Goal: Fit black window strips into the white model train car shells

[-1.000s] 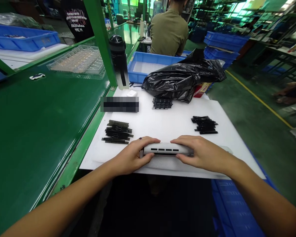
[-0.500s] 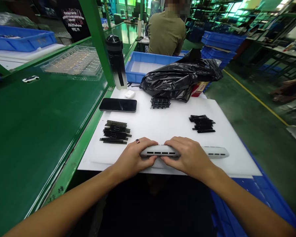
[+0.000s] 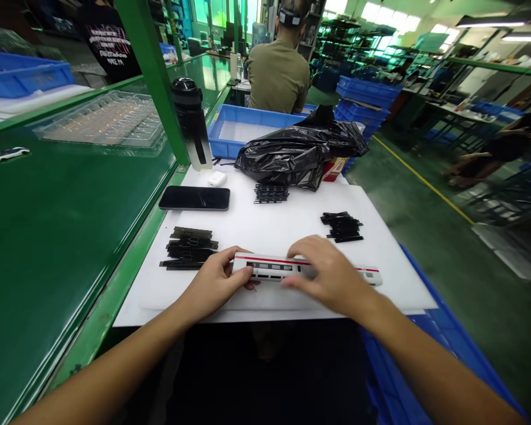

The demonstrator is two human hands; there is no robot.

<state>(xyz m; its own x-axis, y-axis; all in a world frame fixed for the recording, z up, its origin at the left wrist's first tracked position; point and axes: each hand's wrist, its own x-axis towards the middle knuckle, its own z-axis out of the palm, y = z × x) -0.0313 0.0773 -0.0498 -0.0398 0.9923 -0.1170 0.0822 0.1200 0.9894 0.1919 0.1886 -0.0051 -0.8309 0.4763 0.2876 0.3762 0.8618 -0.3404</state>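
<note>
A long white model train body (image 3: 269, 267) with a red stripe and dark window openings lies across the front of the white plastic board (image 3: 287, 221). My left hand (image 3: 216, 283) grips its left end. My right hand (image 3: 327, 276), slightly blurred, straddles the middle, and the body's right end sticks out beyond it. Nearest my left hand is a stack of black slotted plastic strips (image 3: 188, 249). Similar black pieces lie farther back in two smaller piles (image 3: 271, 193) (image 3: 342, 226).
A black smartphone (image 3: 194, 198) and white earbud case (image 3: 217, 178) lie on the board, with a black plastic bag (image 3: 298, 156) behind them. Beyond stand a blue tray (image 3: 248, 133) and a black-capped bottle (image 3: 190, 121). A seated person (image 3: 278, 79) works farther back.
The train body has turned, bringing its red stripe and windows into view. My hands have moved apart along it, and the head view has shifted left.
</note>
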